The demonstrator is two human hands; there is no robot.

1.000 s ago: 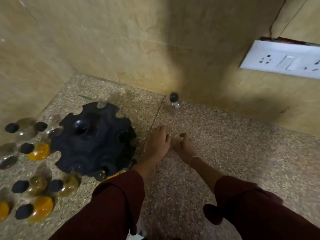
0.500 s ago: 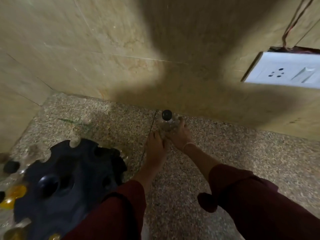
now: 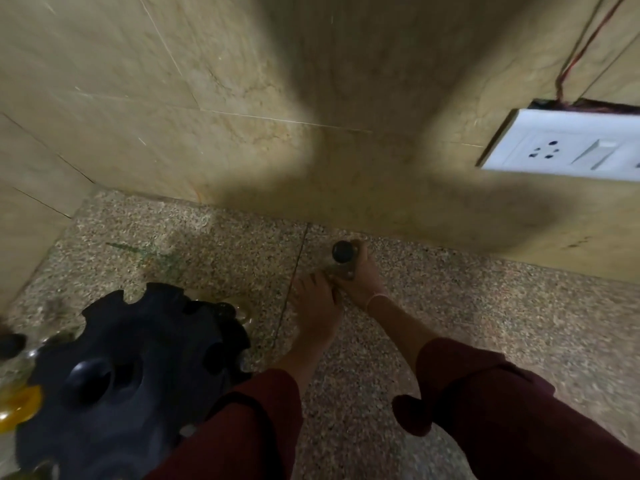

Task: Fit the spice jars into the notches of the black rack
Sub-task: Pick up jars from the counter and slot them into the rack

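**Clear jar gripped at the wall edge**

Clear glass with a black cap — the spice jar [image 3: 341, 258] stands just right of centre frame, on the speckled stone surface [image 3: 485, 323] close to the tiled wall [image 3: 242, 98]. The right hand [image 3: 360, 277] wraps its grip around the jar body from the right side, fingers closed on it; the cap shows above the fingers. The left hand [image 3: 317, 299] lies just below and left of the jar, its fingertips touching the right hand near the jar base. Whether the left grip is open or closed on anything cannot be told.

The black rack [image 3: 128, 372] occupies the lower left of the frame, well apart from the held jar. Its rim notches are visible along the upper edge. An amber jar [image 3: 17, 405] sits at the left edge, beside the rack — blurred. A further clear jar [image 3: 242, 311] rests against the rack's upper right rim.

Dark red sleeves [image 3: 502, 410] cover both forearms. A white socket plate [image 3: 568, 147] is mounted on the wall at the right.
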